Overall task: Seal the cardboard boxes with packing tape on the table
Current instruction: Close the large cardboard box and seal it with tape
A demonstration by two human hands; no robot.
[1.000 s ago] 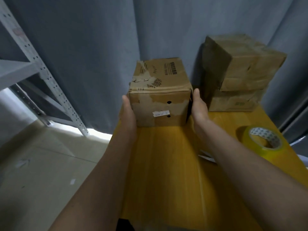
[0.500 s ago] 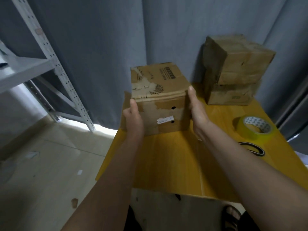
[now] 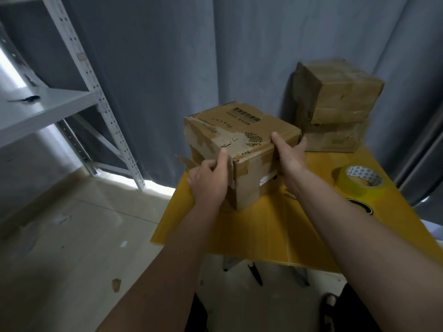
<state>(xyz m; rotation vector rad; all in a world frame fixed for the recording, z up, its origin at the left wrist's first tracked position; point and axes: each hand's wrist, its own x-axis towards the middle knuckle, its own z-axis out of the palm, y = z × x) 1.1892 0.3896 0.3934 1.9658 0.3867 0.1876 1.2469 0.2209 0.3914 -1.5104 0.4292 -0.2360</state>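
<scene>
A worn cardboard box (image 3: 242, 140) with printed text and torn tape patches sits turned at an angle on the yellow table (image 3: 263, 231). My left hand (image 3: 211, 180) grips its near-left corner, thumb on the top edge. My right hand (image 3: 290, 156) clasps its right side, thumb over the top. A loose flap sticks out at the box's left. A roll of yellowish packing tape (image 3: 359, 180) lies flat on the table to the right, apart from both hands.
Two more cardboard boxes (image 3: 335, 104) are stacked at the table's back right against a grey curtain (image 3: 167, 68). A dark ring (image 3: 362, 207) lies near the tape. A white metal shelf (image 3: 48, 109) stands at the left over a tiled floor.
Both hands have pulled the box nearer and rotated it, so a corner now faces me. The left hand shifted from the side onto the near corner. The camera has drawn back.
</scene>
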